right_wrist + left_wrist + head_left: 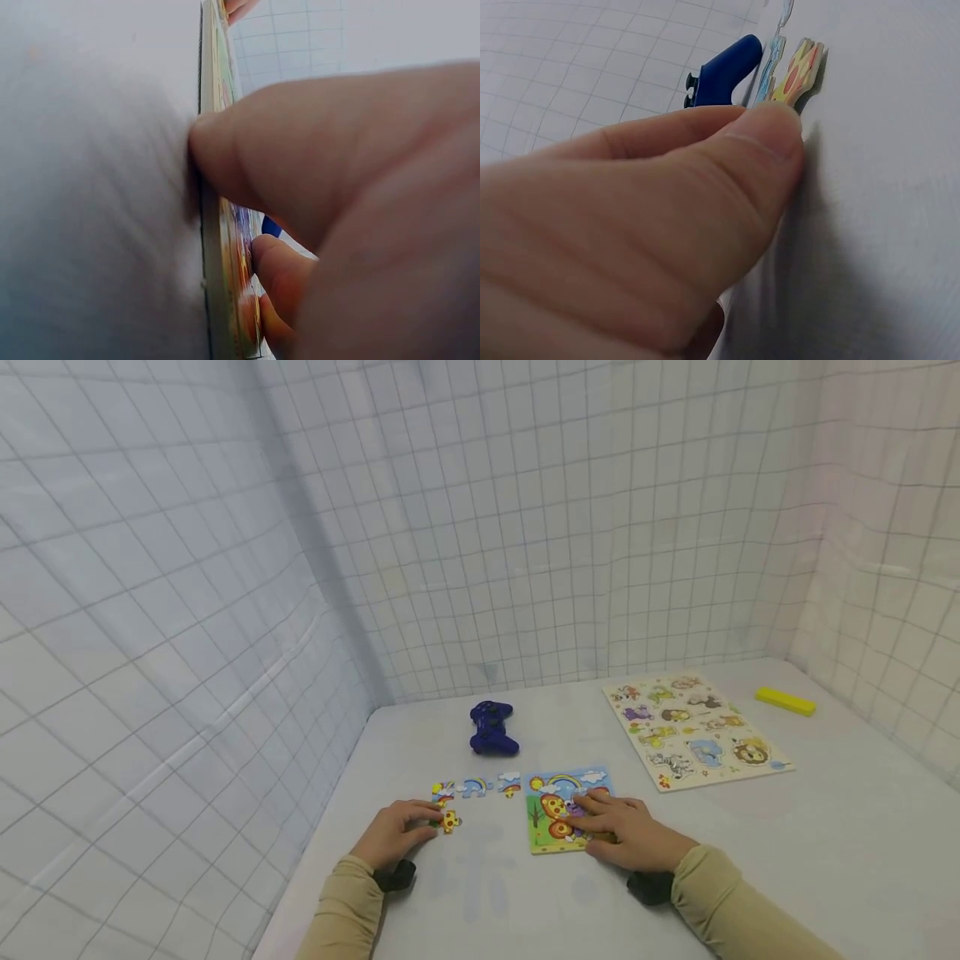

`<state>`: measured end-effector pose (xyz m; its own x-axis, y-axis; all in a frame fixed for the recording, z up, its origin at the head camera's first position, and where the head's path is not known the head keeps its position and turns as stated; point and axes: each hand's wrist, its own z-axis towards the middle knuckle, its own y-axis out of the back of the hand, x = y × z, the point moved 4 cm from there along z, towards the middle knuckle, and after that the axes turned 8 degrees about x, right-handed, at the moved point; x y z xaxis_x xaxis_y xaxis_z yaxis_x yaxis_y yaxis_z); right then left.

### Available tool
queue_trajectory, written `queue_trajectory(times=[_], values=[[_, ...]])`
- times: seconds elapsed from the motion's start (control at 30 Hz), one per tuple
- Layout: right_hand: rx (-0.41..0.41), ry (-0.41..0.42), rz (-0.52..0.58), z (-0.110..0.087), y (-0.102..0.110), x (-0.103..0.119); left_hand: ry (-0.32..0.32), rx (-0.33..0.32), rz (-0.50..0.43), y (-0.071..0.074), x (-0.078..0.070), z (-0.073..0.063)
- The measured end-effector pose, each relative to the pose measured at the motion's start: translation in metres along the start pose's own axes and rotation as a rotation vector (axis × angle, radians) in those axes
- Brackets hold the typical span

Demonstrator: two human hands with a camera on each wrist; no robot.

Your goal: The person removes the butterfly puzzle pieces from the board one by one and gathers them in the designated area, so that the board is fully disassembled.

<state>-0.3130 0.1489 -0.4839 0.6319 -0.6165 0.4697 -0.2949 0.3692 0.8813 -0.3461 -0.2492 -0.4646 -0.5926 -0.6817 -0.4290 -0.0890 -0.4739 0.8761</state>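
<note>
My left hand [397,833] pinches a yellow jigsaw piece with red dots [451,821] at its left edge, between thumb and fingertips. In the left wrist view the thumb covers the near end of this piece [801,73]. Just behind it lie a sun piece [442,790], a rainbow piece [475,787] and a cloud piece [509,784]. To the right is a square butterfly jigsaw [537,833] on the table. My right hand [626,833] rests on its right part with spread fingers, hiding some of the picture; in the right wrist view the thumb touches the board's edge [214,255].
A dark blue game controller [491,728] lies behind the loose pieces. At the back right is a large animal puzzle board [697,735], with a yellow bar [785,701] beyond it. Grid-patterned white sheets [540,543] enclose the white table [825,860].
</note>
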Motion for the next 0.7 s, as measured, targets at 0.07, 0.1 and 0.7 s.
queue_trajectory(times=[0.07,0.1,0.7], values=[[0.006,-0.003,0.004,0.0004,-0.0004,-0.0011,0.015,0.008,-0.017,-0.0001,0.0001,0.0003],[0.009,-0.005,0.005,0.0006,-0.0007,-0.0017,0.028,0.016,-0.024,-0.0004,0.0007,0.0005],[0.024,-0.025,0.006,0.0016,-0.001,-0.0016,0.053,0.071,-0.018,-0.0017,0.0025,0.0018]])
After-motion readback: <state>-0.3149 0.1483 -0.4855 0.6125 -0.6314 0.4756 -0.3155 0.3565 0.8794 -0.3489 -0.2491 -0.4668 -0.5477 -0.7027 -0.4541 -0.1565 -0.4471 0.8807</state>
